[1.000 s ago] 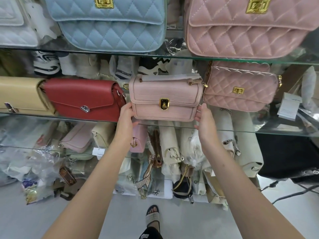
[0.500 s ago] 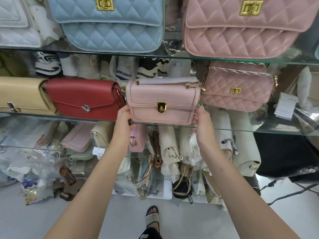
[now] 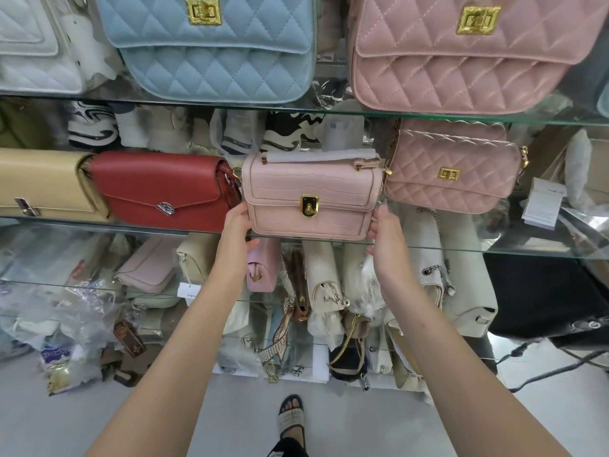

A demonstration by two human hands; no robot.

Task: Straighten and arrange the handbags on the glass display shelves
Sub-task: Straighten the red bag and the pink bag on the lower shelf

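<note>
Pale pink bag (image 3: 311, 196) sat between left hand (image 3: 234, 230) and right hand (image 3: 386, 240), long axis left-right along glass shelf (image 3: 494, 250); both hands pressed its lower corners, equally near.

We hold the pale pink handbag (image 3: 312, 196) at its lower corners, left hand (image 3: 235, 230) and right hand (image 3: 385, 237), on the glass shelf (image 3: 494, 250) between the red handbag (image 3: 161, 189) and the quilted pink handbag (image 3: 451, 173).

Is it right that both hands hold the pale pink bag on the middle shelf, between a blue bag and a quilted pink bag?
Not quite. The head view shows both hands, left and right, holding the pale pink bag between a red bag, not blue, and the quilted pink bag.
</note>
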